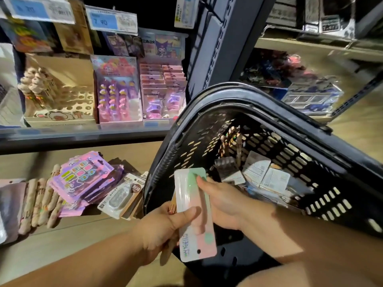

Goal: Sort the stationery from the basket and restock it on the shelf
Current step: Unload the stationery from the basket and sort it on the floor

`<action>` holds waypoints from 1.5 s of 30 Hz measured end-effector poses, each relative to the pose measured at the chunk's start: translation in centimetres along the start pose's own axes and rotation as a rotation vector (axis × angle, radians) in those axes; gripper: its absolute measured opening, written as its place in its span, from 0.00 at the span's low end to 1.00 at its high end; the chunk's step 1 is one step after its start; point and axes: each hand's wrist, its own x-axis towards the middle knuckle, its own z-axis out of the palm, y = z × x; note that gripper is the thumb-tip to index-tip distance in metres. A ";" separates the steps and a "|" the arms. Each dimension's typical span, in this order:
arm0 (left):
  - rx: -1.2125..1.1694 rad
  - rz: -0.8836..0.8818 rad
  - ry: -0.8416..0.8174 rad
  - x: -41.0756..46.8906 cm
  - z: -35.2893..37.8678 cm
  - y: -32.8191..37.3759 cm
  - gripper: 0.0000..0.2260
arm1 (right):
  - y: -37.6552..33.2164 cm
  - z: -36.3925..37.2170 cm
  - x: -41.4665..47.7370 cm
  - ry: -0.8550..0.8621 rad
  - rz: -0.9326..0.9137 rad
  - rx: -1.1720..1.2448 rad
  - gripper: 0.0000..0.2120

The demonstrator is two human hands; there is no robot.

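Observation:
A long pink-and-green blister pack [193, 212] stands upright in front of the black basket [269, 108]. My left hand [161, 228] grips its lower half, thumb across the front, with another thin orange-edged pack behind it. My right hand [223, 201] holds the pack's right edge, fingers reaching to its top. The basket is tilted toward me and holds several white packs [257, 172] and wooden-looking pens [232, 141]. The shelf [83, 135] carries pink display boxes of stationery [118, 90].
On the floor at the left lie a pile of purple-pink sticker cards [80, 177], beige pens [39, 204] and white correction-tape packs [122, 195]. A dark shelf upright [219, 38] rises behind the basket. More goods lie on the right-hand shelving [310, 96].

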 end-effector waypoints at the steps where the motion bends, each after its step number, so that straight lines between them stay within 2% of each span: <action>1: 0.010 0.013 0.012 0.2 0.4 -0.1 0.26 | 0.3 -0.4 0.1 0.002 0.002 0.025 0.20; 3: -0.009 0.039 -0.006 0.9 0.8 -0.4 0.23 | 0.5 -1.1 -0.1 0.009 0.003 0.088 0.18; 7: 0.001 0.043 -0.058 2.6 2.0 -0.1 0.28 | 0.7 -3.1 -0.2 0.005 0.023 0.126 0.19; 9: 0.010 0.030 -0.041 3.3 2.5 0.2 0.31 | 0.7 -4.4 -0.1 -0.011 0.026 0.036 0.24; 11: 0.044 0.019 -0.044 3.9 2.6 0.5 0.33 | 0.8 -6.2 -0.2 0.130 -0.031 -0.265 0.30; 14: 0.069 -0.005 -0.068 4.4 2.0 0.8 0.33 | 2.1 -11.6 -0.6 0.640 -0.277 -0.875 0.20; 16: 0.078 -0.028 -0.074 4.6 1.5 0.7 0.32 | 3.5 -16.1 -1.2 0.803 -0.239 -1.213 0.26; 18: 0.093 -0.048 -0.070 4.6 1.1 0.4 0.30 | 4.8 -19.5 -1.7 0.833 -0.067 -1.441 0.40; 20: 0.097 -0.053 -0.069 4.6 0.8 0.1 0.27 | 5.7 -21.6 -1.7 0.813 0.096 -1.545 0.51; 22: 0.091 -0.076 -0.064 4.5 0.6 -0.1 0.27 | 6.2 -22.6 -1.3 0.766 0.137 -1.523 0.56; 24: 0.085 -0.088 -0.068 4.6 0.2 -0.3 0.33 | 6.4 -22.8 -0.7 0.775 0.130 -1.495 0.57; 25: 0.103 -0.101 -0.058 4.6 0.0 -0.4 0.35 | 6.4 -22.9 -0.4 0.796 0.124 -1.496 0.58; 27: 0.104 -0.110 -0.060 4.5 -0.3 -0.4 0.32 | 6.3 -22.8 0.0 0.826 0.108 -1.492 0.55; 29: 0.113 -0.110 -0.072 4.5 -0.4 -0.5 0.29 | 6.2 -22.9 0.1 0.838 0.085 -1.506 0.46; 31: 0.133 -0.107 -0.096 4.6 -0.4 -0.5 0.29 | 6.2 -23.1 0.1 0.852 0.072 -1.547 0.36; 33: 0.119 -0.103 -0.101 4.7 -0.2 -0.3 0.29 | 6.2 -23.4 0.1 0.848 0.051 -1.583 0.32; 36: 0.109 -0.115 -0.084 5.0 0.2 0.0 0.33 | 6.1 -23.7 0.1 0.808 0.048 -1.586 0.32; 40: 0.094 -0.117 -0.065 4.8 0.9 0.7 0.33 | 5.6 -23.4 0.7 0.750 0.108 -1.674 0.34; 45: 0.112 -0.092 -0.039 5.2 0.2 0.3 0.34 | 4.4 -23.4 0.6 0.697 0.054 -1.678 0.25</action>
